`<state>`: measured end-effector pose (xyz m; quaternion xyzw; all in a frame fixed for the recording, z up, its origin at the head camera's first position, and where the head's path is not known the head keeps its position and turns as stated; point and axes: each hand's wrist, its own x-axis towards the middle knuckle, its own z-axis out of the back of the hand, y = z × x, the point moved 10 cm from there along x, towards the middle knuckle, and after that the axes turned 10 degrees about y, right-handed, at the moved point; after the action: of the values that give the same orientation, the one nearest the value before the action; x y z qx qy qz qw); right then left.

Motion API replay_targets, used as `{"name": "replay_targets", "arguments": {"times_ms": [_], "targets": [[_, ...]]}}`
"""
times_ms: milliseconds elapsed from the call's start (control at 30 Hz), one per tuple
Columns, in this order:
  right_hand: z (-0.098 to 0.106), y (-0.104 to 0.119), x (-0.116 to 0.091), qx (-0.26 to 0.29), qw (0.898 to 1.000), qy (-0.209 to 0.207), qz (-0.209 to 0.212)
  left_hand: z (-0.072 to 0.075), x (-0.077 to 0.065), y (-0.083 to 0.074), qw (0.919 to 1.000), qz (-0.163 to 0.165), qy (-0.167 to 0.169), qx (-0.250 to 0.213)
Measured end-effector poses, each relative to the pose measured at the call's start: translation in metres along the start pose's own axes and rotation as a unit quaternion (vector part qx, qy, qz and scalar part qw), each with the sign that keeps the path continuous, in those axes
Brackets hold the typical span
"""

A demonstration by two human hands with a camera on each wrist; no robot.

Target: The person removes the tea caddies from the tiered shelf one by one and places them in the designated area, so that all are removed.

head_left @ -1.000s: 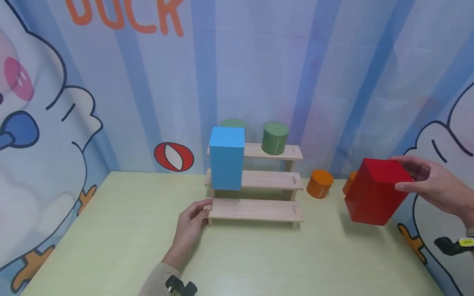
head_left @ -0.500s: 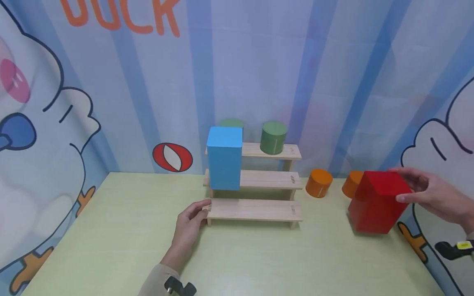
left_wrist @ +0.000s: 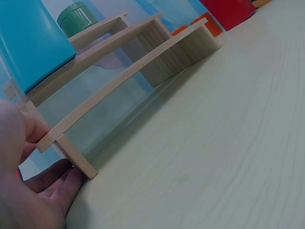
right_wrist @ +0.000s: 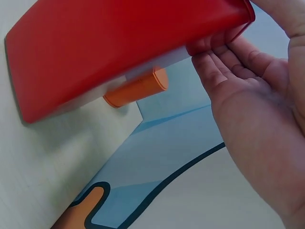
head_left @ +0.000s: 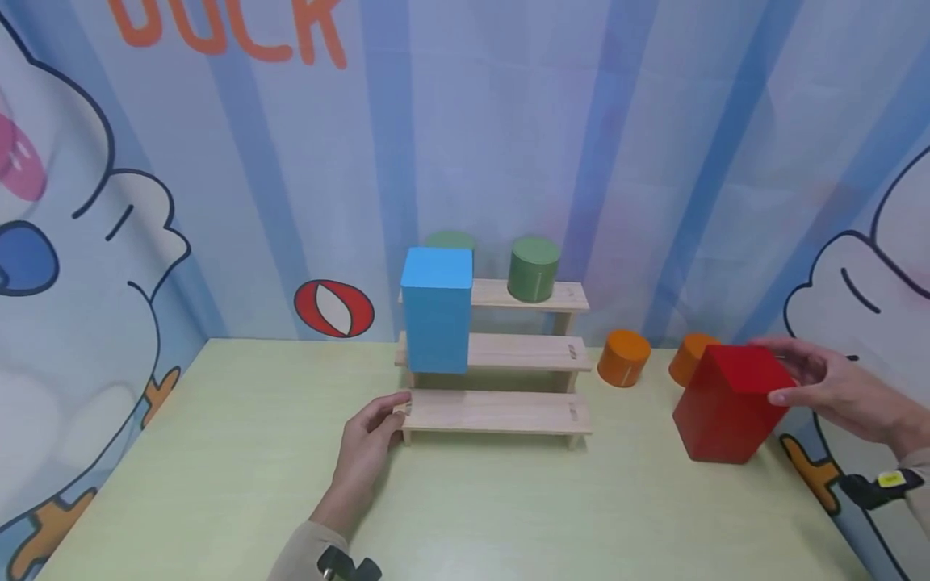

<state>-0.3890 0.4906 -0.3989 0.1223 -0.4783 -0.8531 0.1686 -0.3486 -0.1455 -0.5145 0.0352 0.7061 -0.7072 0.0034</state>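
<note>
At the right, my right hand (head_left: 846,391) grips the top of a tall red block (head_left: 730,407), thumb on the near side and fingers behind. The block's lower end is down at the table; the right wrist view shows its side (right_wrist: 109,52) close up. My left hand (head_left: 366,440) holds the left end of the bottom step of a three-step wooden display stand (head_left: 501,411). In the left wrist view its fingers (left_wrist: 52,186) lie around that end, by the stand's leg (left_wrist: 76,157). A tall blue block (head_left: 436,319) stands on the middle step at the left.
On the top step are a green cylinder (head_left: 534,270) and another green cylinder (head_left: 452,240), mostly hidden behind the blue block. Two orange cylinders stand right of the stand, one nearer it (head_left: 623,359) and one (head_left: 690,359) behind the red block. A printed curtain (head_left: 494,121) borders the table (head_left: 218,452).
My right hand has lowered the red block to the table, then shifted slightly left with it. My left hand stays at the stand's end. The head view has drifted slightly.
</note>
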Motion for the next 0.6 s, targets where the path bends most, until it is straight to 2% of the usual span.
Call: {"name": "replay_targets", "arguments": {"times_ms": [200, 600], "targets": [[0.000, -0.005, 0.000, 0.009, 1.000, 0.012, 0.001, 0.000, 0.000, -0.001, 1.0000, -0.001, 0.001, 0.004], [0.001, -0.016, -0.001, 0.017, 0.998, 0.055, -0.035, 0.001, 0.000, 0.001, 1.0000, 0.005, -0.002, 0.003]]}}
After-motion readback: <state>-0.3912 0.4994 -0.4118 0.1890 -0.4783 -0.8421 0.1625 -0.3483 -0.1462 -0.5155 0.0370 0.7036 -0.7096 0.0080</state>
